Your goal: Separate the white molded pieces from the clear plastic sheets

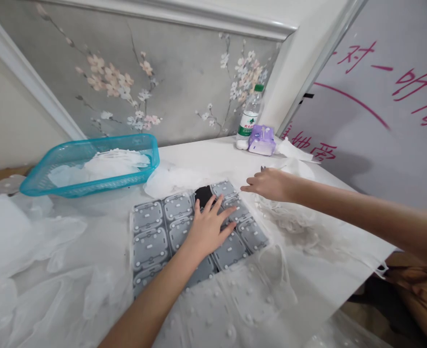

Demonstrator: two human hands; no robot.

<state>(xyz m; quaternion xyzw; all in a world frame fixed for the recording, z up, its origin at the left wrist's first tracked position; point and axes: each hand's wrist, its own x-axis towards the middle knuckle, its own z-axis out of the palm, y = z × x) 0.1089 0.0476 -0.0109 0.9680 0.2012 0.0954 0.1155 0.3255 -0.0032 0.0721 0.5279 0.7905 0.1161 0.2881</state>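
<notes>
My left hand (206,229) lies with fingers spread flat on a sheet of grey rounded panels (149,244) dotted with white knobs. Beyond its fingertips, a black patch (204,195) shows in one panel's place at the sheet's far edge. My right hand (267,185) is closed just above the table, to the right of the sheet's far corner. A small dark tip pokes out by its fingers; what it belongs to is hidden. Beneath the right forearm is a heap of thin whitish scraps (293,220). A translucent whitish sheet (213,314) with similar panels lies at the near side.
A blue plastic basket (90,189) at the back left holds white thin pieces (117,162). A water bottle (249,118) and a purple tissue pack (262,140) stand against the wall. Crumpled translucent plastic (64,270) covers the left side. A whiteboard (373,116) rises on the right.
</notes>
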